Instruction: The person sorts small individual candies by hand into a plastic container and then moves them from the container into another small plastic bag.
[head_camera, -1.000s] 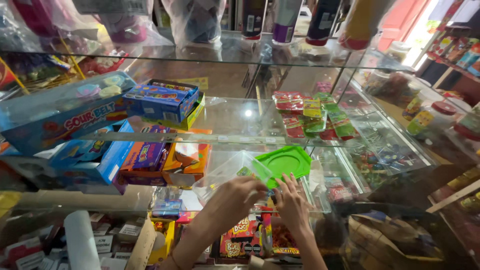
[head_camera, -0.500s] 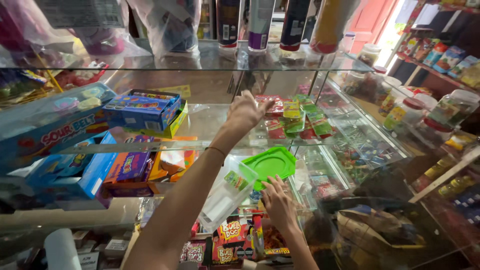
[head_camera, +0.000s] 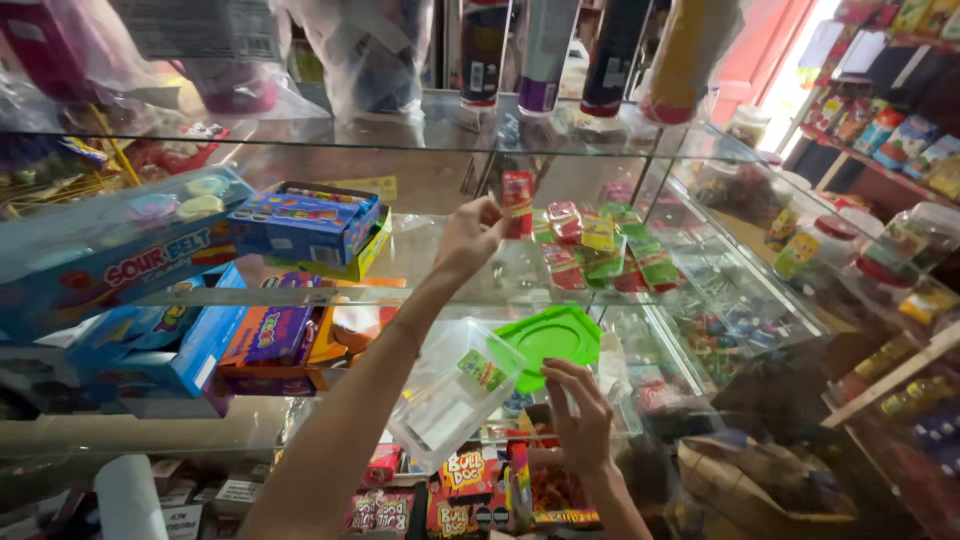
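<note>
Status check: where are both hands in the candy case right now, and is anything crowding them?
Left hand pinching red packet on glass shelf. Right hand by green lid. Clear container between the arms.

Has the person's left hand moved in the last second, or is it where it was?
Yes. The left hand rose from beside the green lid up to the red packets on the glass shelf.

Both forearms are bare, with no sleeves showing. The left hand (head_camera: 468, 235) and right hand (head_camera: 580, 420) wear no gloves, rings or watch.
</note>
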